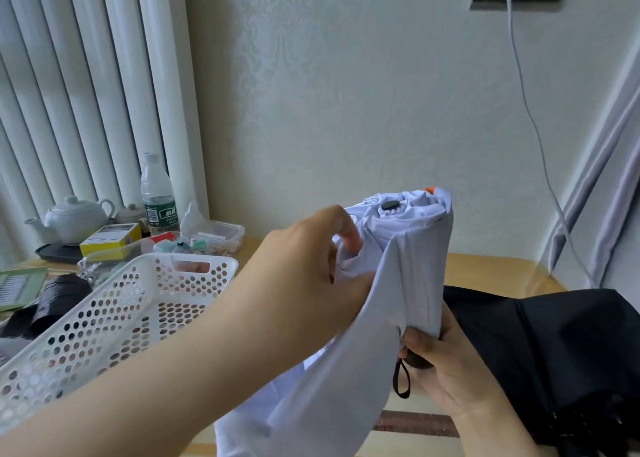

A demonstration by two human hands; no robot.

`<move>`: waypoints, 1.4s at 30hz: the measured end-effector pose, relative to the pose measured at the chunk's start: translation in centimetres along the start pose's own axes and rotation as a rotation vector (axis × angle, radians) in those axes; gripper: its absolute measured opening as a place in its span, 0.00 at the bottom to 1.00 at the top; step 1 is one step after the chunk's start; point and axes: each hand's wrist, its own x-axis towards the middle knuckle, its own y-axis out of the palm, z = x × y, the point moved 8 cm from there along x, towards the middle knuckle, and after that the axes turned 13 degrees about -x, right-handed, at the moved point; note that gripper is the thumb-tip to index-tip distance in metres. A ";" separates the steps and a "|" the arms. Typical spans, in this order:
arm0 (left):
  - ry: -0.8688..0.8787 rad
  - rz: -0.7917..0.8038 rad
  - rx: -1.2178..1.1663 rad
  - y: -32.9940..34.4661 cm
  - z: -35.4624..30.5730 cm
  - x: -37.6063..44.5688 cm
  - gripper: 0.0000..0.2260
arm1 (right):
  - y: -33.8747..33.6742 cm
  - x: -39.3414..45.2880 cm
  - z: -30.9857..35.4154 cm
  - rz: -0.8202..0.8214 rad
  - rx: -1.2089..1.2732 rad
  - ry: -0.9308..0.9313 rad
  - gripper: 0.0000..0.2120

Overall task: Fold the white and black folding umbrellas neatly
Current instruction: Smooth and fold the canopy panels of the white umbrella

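The white folding umbrella (415,259) stands upright in front of me, its black tip cap on top and its cloth partly wrapped, with a loose flap hanging down toward me. My left hand (304,269) grips the cloth on the umbrella's left side, fingers tucked into a fold. My right hand (446,373) holds the dark handle at the bottom, where a black wrist strap (401,380) dangles. The black umbrella (554,352) lies loosely collapsed on the table to the right, behind my right hand.
A white perforated basket (114,318) sits on the wooden table (491,269) at the left. Behind it are a teapot (74,219), a water bottle (157,193), a yellow box and small containers. A cable (533,127) hangs down the wall at right.
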 end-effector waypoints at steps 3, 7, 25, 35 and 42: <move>-0.048 -0.006 0.041 0.0 0.4 0.0 0.12 | 0.2 0.0 0.2 0.011 -0.016 -0.007 0.36; -0.083 -0.037 -0.022 -0.4 1.4 0.4 0.10 | 0.4 0.1 0.5 0.058 -0.049 -0.031 0.27; -0.006 0.154 -0.185 -1.3 1.8 -1.4 0.13 | 1.2 -0.1 -0.3 0.047 0.085 0.012 0.31; 0.029 0.044 -0.506 -2.6 2.0 -1.8 0.05 | 2.0 0.0 -1.2 0.071 0.174 0.050 0.27; 0.001 0.258 -0.052 -1.2 2.9 -4.2 0.13 | 0.5 0.1 -0.8 0.001 0.156 0.020 0.27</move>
